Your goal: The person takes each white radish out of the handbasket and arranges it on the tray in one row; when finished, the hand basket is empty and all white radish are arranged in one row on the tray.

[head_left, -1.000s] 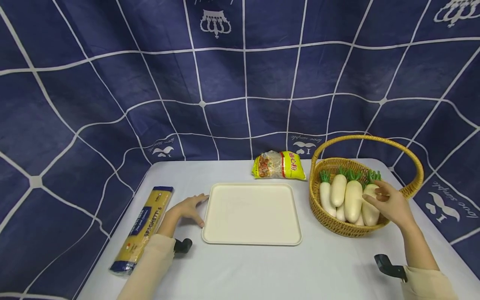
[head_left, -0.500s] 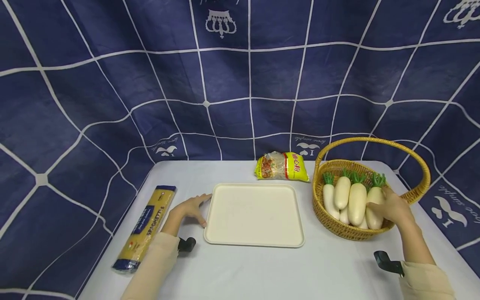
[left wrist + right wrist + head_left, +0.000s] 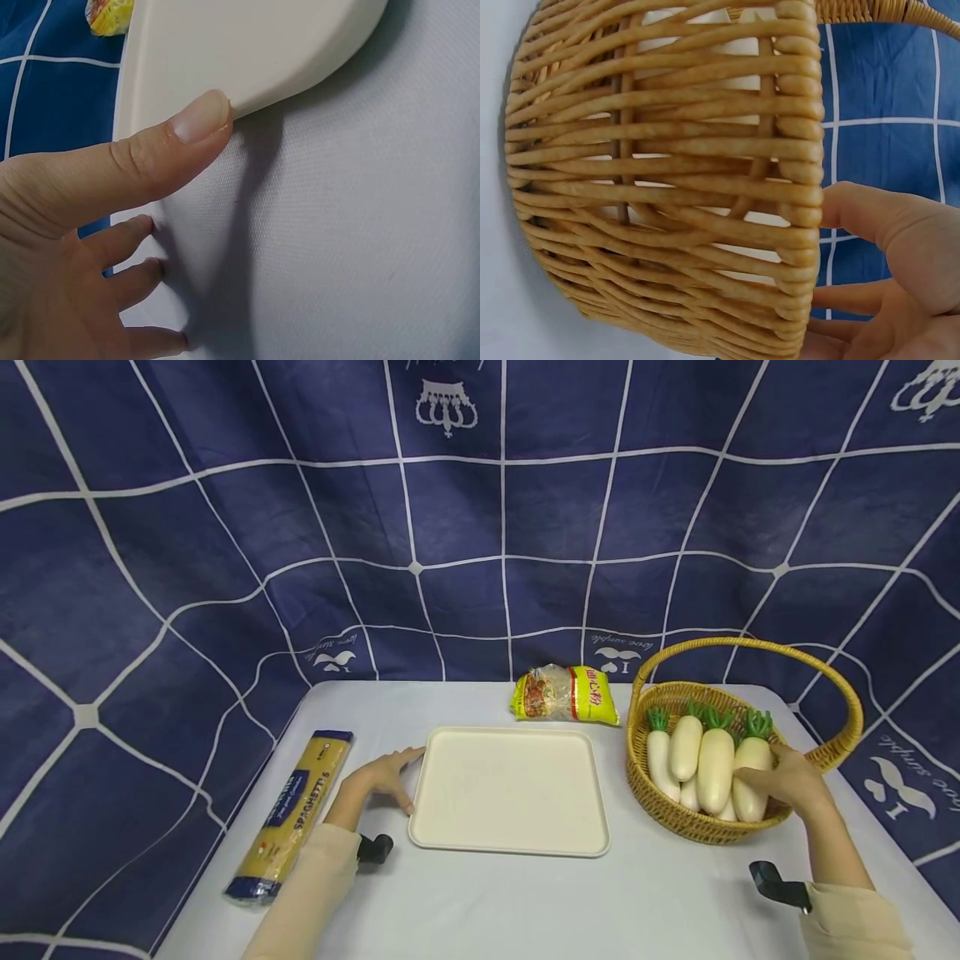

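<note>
My right hand (image 3: pixel 797 783) reaches over the right rim of a wicker basket (image 3: pixel 678 822) and grips the rightmost white radish (image 3: pixel 750 806), its thumb lying across the radish. In the right wrist view the basket wall (image 3: pixel 667 172) hides the fingertips and most of the radish. Several other white radishes (image 3: pixel 716 768) with green tops lie in the basket. On the left, my left hand (image 3: pixel 378 778) stays beside a cream tray (image 3: pixel 510 793). Its thumb (image 3: pixel 172 146) touches the tray's edge in the left wrist view, while the other fingers are spread and loosely bent above the table.
A long spaghetti pack (image 3: pixel 292 818) lies left of my left forearm. Behind the tray is a yellow and clear food bag (image 3: pixel 564 693). The basket's tall handle (image 3: pixel 750 643) arches over the radishes. A blue checked cloth (image 3: pixel 450 527) hangs behind the white table (image 3: pixel 525 906).
My right hand has moved down into the basket and closed around the rightmost radish. The left hand stays at the tray. The head view has shifted slightly.
</note>
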Motion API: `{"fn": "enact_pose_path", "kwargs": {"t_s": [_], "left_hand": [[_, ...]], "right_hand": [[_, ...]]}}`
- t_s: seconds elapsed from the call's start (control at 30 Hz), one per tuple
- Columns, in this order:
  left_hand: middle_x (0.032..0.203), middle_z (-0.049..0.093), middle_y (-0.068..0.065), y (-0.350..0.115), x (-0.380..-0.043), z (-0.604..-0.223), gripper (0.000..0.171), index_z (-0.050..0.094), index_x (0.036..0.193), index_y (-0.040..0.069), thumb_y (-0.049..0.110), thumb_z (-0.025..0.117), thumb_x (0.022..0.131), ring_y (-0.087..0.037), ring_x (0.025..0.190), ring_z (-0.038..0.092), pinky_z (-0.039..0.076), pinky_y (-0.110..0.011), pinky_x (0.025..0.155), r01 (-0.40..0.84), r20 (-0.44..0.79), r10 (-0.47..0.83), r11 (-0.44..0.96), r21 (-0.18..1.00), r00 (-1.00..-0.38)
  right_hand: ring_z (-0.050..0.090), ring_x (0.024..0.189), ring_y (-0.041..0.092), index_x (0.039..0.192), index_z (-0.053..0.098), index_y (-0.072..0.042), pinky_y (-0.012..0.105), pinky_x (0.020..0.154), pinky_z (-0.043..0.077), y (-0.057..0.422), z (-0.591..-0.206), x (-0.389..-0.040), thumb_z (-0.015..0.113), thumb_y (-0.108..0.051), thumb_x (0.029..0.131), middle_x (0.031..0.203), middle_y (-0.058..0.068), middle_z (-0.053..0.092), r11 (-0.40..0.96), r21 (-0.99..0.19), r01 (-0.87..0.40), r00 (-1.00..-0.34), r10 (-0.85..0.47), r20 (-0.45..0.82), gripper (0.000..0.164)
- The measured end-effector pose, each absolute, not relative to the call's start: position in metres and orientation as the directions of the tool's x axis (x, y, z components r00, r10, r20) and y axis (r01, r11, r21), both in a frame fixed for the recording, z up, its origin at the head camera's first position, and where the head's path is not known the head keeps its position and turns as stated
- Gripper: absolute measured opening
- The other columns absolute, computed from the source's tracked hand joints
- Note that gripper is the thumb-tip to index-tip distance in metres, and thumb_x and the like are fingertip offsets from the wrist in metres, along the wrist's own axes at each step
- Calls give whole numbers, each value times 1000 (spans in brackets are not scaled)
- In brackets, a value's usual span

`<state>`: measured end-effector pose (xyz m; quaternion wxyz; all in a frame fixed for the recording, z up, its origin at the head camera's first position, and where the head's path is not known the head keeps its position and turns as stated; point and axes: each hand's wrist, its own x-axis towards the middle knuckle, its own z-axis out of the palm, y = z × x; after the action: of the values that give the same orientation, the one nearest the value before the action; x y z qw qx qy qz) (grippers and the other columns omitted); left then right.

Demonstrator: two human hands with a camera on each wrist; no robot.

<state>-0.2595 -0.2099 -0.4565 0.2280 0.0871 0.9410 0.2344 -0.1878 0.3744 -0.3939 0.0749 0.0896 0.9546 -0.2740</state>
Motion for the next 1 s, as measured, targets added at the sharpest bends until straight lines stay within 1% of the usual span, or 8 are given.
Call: {"fn": "enact_pose_path", "kwargs": {"t_s": [0.3,0.47,0.53,0.6,0.67,0.73,0.83,1.0], "left_hand": [[151,26,-21,-208,-256,-457,117,32,147,13,20,91,47,-47,138,18,15,-63,110,47,-384,267,868,495,-884],[151,25,-21,-208,-255,-456,117,32,147,14,20,91,46,-46,138,17,15,-63,110,39,-385,261,866,498,-885],[151,25,-21,-208,-255,-456,117,33,147,13,19,92,46,-46,138,18,15,-63,110,42,-380,263,865,500,-887],[151,25,-22,-208,-255,-456,117,33,147,13,19,92,46,-46,138,18,15,-63,110,45,-376,266,863,503,-888],[151,26,-22,-208,-255,-455,117,33,147,13,19,92,46,-46,138,18,15,-63,110,47,-372,267,861,506,-889],[151,26,-22,-208,-255,-455,116,33,147,13,18,91,46,-46,138,19,15,-63,110,50,-368,267,862,505,-891],[151,26,-21,-207,-256,-454,116,34,147,14,18,91,46,-46,138,18,15,-63,110,43,-368,259,863,503,-893],[151,26,-21,-207,-256,-454,116,34,146,13,18,91,46,-46,138,19,15,-63,110,40,-368,253,867,497,-895]], "right_hand": [[40,104,62,137,17,21,66,79,43,370,-392,-180,62,-36,85,124,49,34,811,-538,230,-970,238,-57,89],[49,98,61,137,16,20,57,68,52,366,-385,-180,64,-34,85,117,51,40,788,-584,198,-969,248,7,90],[58,88,53,138,17,20,48,62,54,364,-383,-180,65,-35,85,115,49,45,767,-615,184,-971,238,7,90],[64,75,39,139,16,18,40,58,55,362,-381,-181,65,-35,85,112,47,49,731,-661,172,-975,221,-10,91],[65,69,23,141,12,17,34,57,55,359,-380,-181,65,-33,87,110,45,52,681,-715,158,-981,188,-38,90],[64,66,12,142,8,16,31,58,57,356,-378,-181,64,-30,88,107,43,55,633,-762,136,-988,143,-57,90],[62,68,6,143,4,15,29,61,58,351,-377,-181,61,-27,90,108,41,55,595,-797,104,-994,77,-71,88],[62,72,5,145,4,11,26,63,57,341,-376,-178,60,-28,91,107,34,58,600,-797,66,-997,17,-70,87]]}}
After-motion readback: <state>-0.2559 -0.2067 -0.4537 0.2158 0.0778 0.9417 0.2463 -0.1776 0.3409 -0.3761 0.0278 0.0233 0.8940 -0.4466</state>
